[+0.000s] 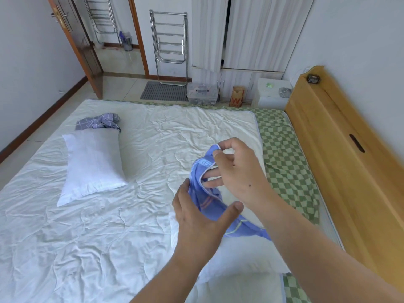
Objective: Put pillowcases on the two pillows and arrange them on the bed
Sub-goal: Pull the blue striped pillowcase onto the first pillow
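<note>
Near bed edge: left hand (pixel 196 217) grips the blue pillowcase (pixel 209 193), thumb curled over it; right hand (pixel 238 171) pinches its hem, likely hunting the opening above a bare pillow (pixel 244 256). Farther left, a second bare pillow (pixel 91 165) lies beside a crumpled grey pillowcase (pixel 98 123), unstarted.

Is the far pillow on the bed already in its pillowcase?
No, it is bare. The white pillow lies uncovered on the quilt, and the grey checked pillowcase sits crumpled beside its far end.
</note>
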